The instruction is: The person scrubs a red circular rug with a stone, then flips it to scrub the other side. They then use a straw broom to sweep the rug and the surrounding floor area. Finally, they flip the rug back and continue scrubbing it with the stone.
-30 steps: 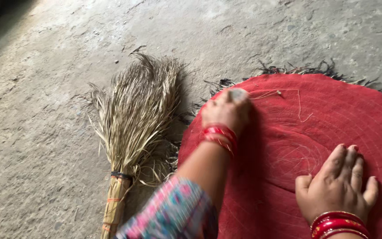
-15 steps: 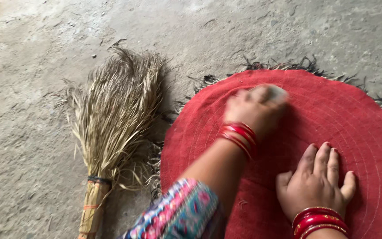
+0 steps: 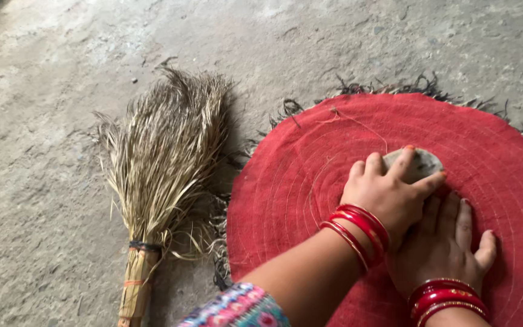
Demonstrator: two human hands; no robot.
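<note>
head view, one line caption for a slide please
Left hand presses a grey stone on a round red mat, right hand flat beside it, straw broom nearby.

No packages, no labels, no signs, no screens anywhere in view
</note>
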